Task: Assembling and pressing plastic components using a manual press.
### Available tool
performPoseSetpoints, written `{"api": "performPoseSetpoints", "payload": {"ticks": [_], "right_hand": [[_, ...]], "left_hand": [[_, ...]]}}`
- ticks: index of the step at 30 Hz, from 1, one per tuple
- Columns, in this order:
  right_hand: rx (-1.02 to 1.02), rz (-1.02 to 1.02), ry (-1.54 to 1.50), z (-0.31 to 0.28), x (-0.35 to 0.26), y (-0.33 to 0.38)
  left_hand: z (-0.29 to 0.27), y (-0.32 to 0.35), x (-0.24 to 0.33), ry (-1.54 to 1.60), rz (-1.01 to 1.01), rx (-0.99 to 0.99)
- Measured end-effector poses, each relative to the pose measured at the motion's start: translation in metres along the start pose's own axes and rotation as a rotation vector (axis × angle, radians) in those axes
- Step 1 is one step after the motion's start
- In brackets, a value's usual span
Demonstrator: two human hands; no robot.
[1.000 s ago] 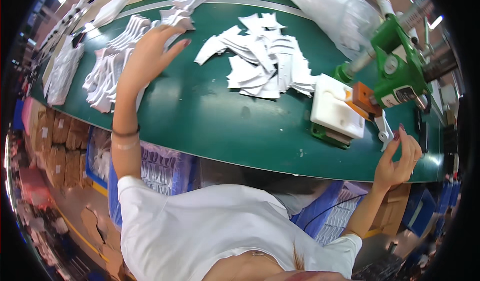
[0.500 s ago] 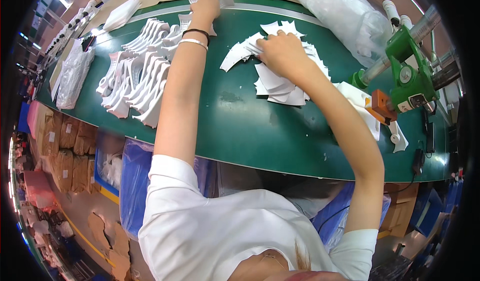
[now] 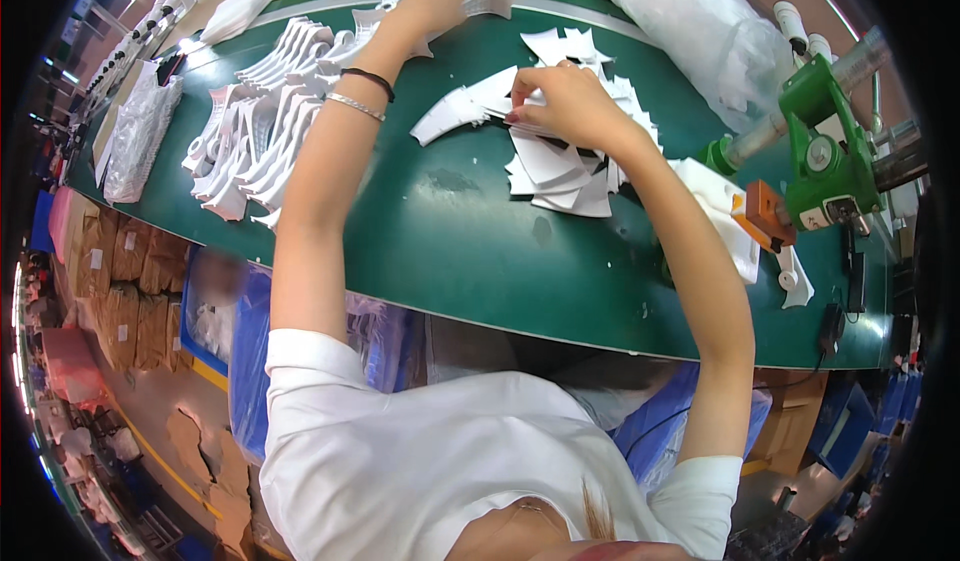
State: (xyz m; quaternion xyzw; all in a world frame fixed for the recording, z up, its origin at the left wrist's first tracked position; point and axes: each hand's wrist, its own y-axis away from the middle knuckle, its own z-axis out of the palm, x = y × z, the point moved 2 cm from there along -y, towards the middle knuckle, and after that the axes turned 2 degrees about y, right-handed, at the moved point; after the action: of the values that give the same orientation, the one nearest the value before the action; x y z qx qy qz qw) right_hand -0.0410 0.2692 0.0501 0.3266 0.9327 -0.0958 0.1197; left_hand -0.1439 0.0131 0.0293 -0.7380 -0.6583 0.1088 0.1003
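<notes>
My fingers (image 3: 522, 101) on the right hand (image 3: 560, 101) are pinched down on a white cut piece (image 3: 470, 109) at the top of the loose pile (image 3: 565, 161), lifting its near edge. That piece is a curved strip whose long axis runs left and slightly toward me from my fingertips, so it trails away to the left of the grip. My left hand (image 3: 432, 3) is stretched far across the desk (image 3: 450, 241), well apart from the pile, resting on another white cut piece (image 3: 490, 1) near the far edge; I cannot tell whether it is clenched on it or only pressing. The right hand is plainly the nearer one to the pile.

To my left, a fanned row of stacked white pieces (image 3: 260, 121) lies on the green surface, with a clear plastic bag (image 3: 140, 136) beyond it. To my right stands a green clamp-like machine (image 3: 825, 156) with an orange block (image 3: 765, 213), and a large plastic bag (image 3: 690, 31) lies behind it. Below the desk edge sit cardboard boxes (image 3: 120, 291) and blue bins (image 3: 225, 311) on the workshop floor.
</notes>
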Motion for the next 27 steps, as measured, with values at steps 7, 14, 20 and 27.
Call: {"api": "performPoseSetpoints", "payload": {"ticks": [7, 14, 20, 27], "right_hand": [[0.068, -0.151, 0.098, 0.004, -0.011, 0.007], [0.668, -0.454, 0.099, -0.049, -0.045, 0.062], [0.754, -0.427, 0.182, -0.06, -0.048, 0.118], [0.671, -0.308, 0.342, -0.046, -0.039, 0.157]], "left_hand": [[-0.018, 0.032, 0.024, 0.1, 0.062, 0.092], [-0.1, 0.102, 0.074, 0.761, -0.121, 0.153], [-0.12, 0.177, 0.143, 1.464, -0.134, -0.148], [-0.111, 0.19, 0.178, 1.497, 0.035, -0.254]]}}
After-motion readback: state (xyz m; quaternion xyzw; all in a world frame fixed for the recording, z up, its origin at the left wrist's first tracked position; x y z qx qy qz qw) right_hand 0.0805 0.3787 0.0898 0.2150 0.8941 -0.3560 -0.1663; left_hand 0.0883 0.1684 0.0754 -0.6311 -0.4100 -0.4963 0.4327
